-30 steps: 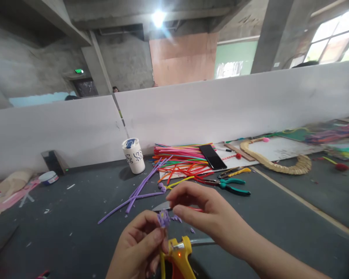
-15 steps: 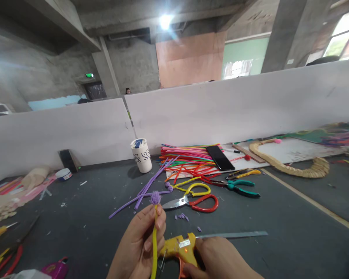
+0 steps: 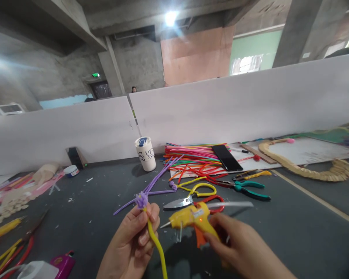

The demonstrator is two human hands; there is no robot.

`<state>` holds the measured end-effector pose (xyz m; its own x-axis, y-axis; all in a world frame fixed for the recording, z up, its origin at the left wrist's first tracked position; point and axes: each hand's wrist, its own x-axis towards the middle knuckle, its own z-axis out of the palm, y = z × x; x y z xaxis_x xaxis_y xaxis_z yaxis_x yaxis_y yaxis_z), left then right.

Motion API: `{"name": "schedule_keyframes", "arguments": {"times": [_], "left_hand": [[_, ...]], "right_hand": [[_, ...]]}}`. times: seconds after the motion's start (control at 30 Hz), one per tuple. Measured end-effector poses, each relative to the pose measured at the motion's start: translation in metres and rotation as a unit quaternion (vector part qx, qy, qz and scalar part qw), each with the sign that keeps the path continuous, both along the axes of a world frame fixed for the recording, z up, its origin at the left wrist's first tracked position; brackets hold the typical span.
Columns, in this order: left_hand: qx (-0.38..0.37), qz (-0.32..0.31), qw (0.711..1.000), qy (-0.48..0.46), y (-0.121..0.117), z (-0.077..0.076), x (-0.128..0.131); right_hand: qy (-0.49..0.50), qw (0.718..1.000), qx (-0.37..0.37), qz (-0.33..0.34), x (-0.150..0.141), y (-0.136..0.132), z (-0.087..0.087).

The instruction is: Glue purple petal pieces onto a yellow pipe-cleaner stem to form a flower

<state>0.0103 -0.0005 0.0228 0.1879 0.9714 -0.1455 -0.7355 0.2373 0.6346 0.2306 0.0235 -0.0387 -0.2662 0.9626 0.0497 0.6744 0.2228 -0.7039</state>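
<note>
Head view is showing me the person's left hand (image 3: 130, 238) pinching a purple-tipped yellow stem (image 3: 158, 243) left of the scissors (image 3: 187, 201); the right hand (image 3: 235, 238) is gripping a glue gun (image 3: 190, 217) on their near side.

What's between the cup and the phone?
In the head view, a pile of coloured stems lies between the cup and the phone, with purple stems reaching over its cup side.
</note>
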Motion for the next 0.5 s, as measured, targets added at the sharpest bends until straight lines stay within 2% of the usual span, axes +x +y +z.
{"name": "schedule_keyframes", "arguments": {"times": [0.07, 0.1, 0.17, 0.23, 0.33, 0.4, 0.5], "left_hand": [[0.005, 0.001, 1.000, -0.007, -0.002, 0.000, 0.000], [0.005, -0.001, 1.000, -0.012, -0.002, -0.001, 0.001], [0.001, -0.005, 1.000, -0.023, -0.002, -0.003, 0.004], [-0.014, -0.007, 1.000, -0.023, 0.000, -0.005, 0.008], [-0.051, -0.005, 0.999, -0.009, 0.003, -0.010, 0.015], [-0.075, -0.002, 0.997, 0.007, 0.004, -0.013, 0.020], [-0.101, 0.003, 0.995, 0.025, 0.006, -0.017, 0.026]], "right_hand": [[0.136, 0.990, -0.033, -0.027, 0.011, 0.007, 0.009], [0.208, 0.975, -0.067, -0.033, 0.014, 0.009, 0.012], [0.326, 0.932, -0.156, -0.027, 0.019, 0.010, 0.018], [0.402, 0.882, -0.244, -0.024, 0.020, 0.008, 0.021], [0.469, 0.830, -0.301, -0.036, 0.019, 0.001, 0.022], [0.495, 0.816, -0.297, -0.022, 0.019, -0.002, 0.022], [0.484, 0.828, -0.283, 0.017, 0.020, -0.008, 0.021]]}}
